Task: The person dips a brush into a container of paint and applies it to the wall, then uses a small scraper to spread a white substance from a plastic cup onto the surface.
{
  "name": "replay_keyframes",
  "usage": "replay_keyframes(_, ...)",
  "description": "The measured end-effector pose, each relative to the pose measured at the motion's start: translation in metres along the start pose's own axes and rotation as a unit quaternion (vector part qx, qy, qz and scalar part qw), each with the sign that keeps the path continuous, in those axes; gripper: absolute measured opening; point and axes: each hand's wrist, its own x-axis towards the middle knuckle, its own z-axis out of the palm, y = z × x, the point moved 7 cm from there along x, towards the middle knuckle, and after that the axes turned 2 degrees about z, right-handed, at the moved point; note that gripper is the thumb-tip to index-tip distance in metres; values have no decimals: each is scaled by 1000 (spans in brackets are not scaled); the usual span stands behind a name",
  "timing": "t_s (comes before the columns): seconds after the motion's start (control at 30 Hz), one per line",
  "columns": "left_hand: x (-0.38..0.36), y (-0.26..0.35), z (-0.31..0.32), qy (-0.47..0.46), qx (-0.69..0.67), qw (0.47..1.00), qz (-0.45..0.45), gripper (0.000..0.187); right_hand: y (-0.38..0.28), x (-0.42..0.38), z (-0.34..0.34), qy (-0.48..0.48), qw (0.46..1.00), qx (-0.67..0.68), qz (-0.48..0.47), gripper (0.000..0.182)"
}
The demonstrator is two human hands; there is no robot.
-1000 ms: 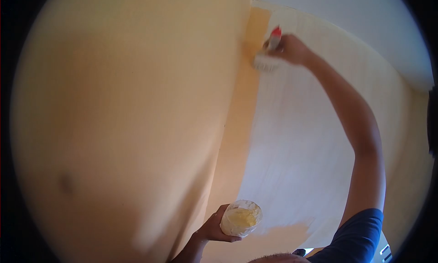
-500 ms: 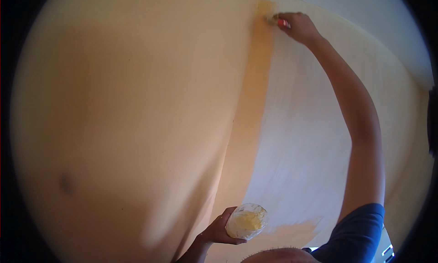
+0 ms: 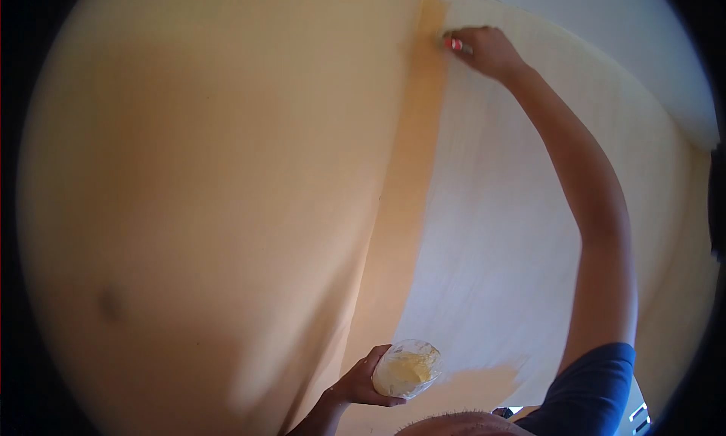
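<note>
High on the wall, my right hand (image 3: 488, 52) is closed round a paintbrush (image 3: 455, 44) with a red part on its handle. The bristles are blurred, close to the edge of a darker orange-tan painted strip (image 3: 412, 141) that runs down beside the corner. Low in the view, my left hand (image 3: 361, 379) grips a clear plastic container (image 3: 406, 369) from its left side. Yellowish paint (image 3: 414, 368) lies inside it and smears its walls.
A broad tan wall (image 3: 189, 194) fills the left side and meets the paler, whitish wall (image 3: 499, 209) at the corner. Another orange-tan patch (image 3: 480, 387) lies low on the pale wall. The white ceiling (image 3: 605, 20) is at upper right.
My right hand with the paintbrush has shifted slightly left and down along the strip, and the brush handle has turned. My left hand still holds the container in nearly the same place.
</note>
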Motion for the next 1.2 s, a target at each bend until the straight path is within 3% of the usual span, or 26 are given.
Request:
replay_keyframes(0.03,-1,0,-2,3,2,1000,-3,99,-18,-10,-2,-58,998,28,1,24)
replay_keyframes(0.13,2,-5,-1,-15,6,1000,-3,100,5,4,13,-95,989,103,50,24)
replay_keyframes(0.17,1,-6,-1,-13,7,1000,4,100,12,15,4,-64,979,165,100,24)
replay_keyframes(0.2,2,-7,-2,-13,10,1000,9,100,37,32,13,-39,978,186,85,34)
replay_keyframes(0.27,2,-8,-3,-14,9,1000,-3,100,48,51,-2,-42,983,132,121,30)
replay_keyframes(0.33,3,-7,-1,-15,4,1000,-13,100,63,64,-17,-47,968,-17,246,25)
replay_keyframes(0.37,5,-6,-1,-17,-7,1000,-7,100,74,71,-14,-49,968,-18,244,25)
replay_keyframes(0.43,1,-2,-1,-16,-22,1000,-10,100,59,78,-19,101,991,-50,71,23)
replay_keyframes(0.53,3,5,-4,-17,16,999,-26,96,50,54,17,50,992,-58,100,24)
replay_keyframes(0.57,4,3,-4,-21,13,999,-29,96,40,35,36,92,995,-28,15,24)
replay_keyframes(0.63,3,4,-4,-30,11,999,-35,97,9,-2,46,44,998,18,36,27)
replay_keyframes(0.73,4,8,-6,-30,17,999,-5,99,-54,-53,50,-32,990,98,-93,24)
replay_keyframes(0.8,5,8,-5,-38,29,999,8,98,-51,-50,37,-54,988,145,-18,23)
replay_keyframes(0.9,4,2,-5,-41,11,999,8,98,-3,-13,20,84,993,84,9,22)
replay_keyframes(0.93,4,-1,-4,-40,17,999,6,98,13,-1,13,93,993,47,53,24)
replay_keyframes(1.0,4,-6,-4,-39,2,999,-10,98,39,16,10,138,989,47,37,25)
replay_keyframes(1.07,4,-9,-4,-36,-6,999,-8,98,51,27,19,63,993,-1,98,23)
replay_keyframes(1.1,5,-8,-4,-30,-13,999,-8,98,38,24,26,32,994,-57,87,24)
replay_keyframes(1.2,4,1,-1,-27,-25,999,3,97,-24,-21,46,-60,998,12,2,29)
